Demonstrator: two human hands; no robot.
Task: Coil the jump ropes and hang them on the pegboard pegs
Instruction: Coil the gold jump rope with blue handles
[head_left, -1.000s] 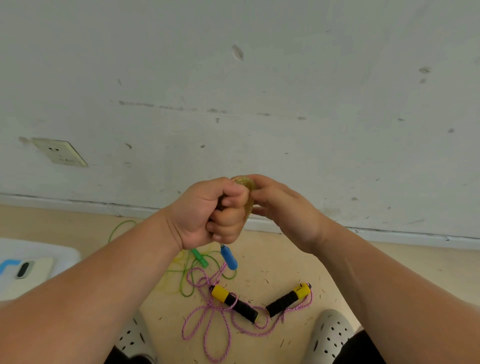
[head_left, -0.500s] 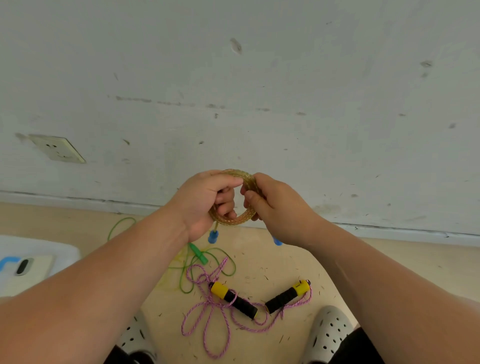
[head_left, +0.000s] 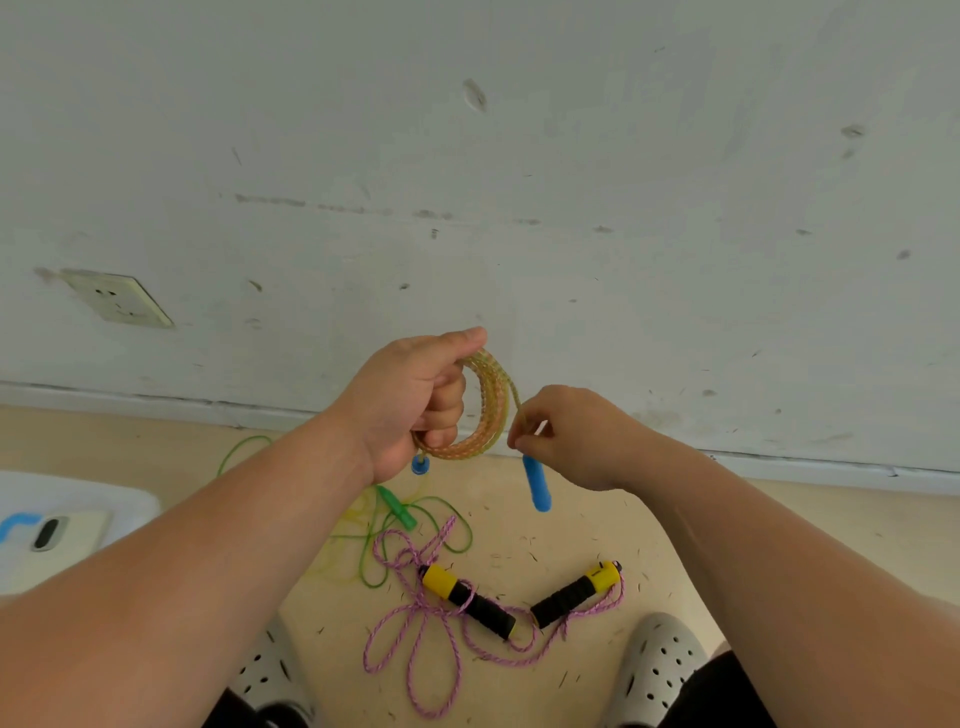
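The main risk is the coil (head_left: 488, 410) springing apart. The yellow-orange rope looks stiff and is wound into several tight turns, so if the left hand (head_left: 410, 405) slackens, the turns could fan out and the winding would have to be redone. The free tail is a second risk: the blue handle (head_left: 536, 483) hangs from it at 6 o'clock of the right hand (head_left: 566, 441), and its weight could pull the last turn loose if the pinch slips. A loose tail could also let the coil slide off a peg later. No pegboard shows in this view, so the hanging step cannot be judged yet.

The left hand's fingers (head_left: 447, 400) are curled through the ring, with the thumb pressed over the top at 12 o'clock, closed round the 9 o'clock side of the coil. The right hand's fingers (head_left: 524, 441) are nearly closed, pinching the tail strand just beside the coil at 4 o'clock. The other blue handle end (head_left: 420, 464) peeks out under the left hand at 6 o'clock.

The coil is held in the air in front of the wall. On the floor below lie 2 uncoiled ropes: a green rope (head_left: 395, 512) and a pink rope (head_left: 415, 623) with black-and-yellow handles (head_left: 472, 600), tangled across each other.
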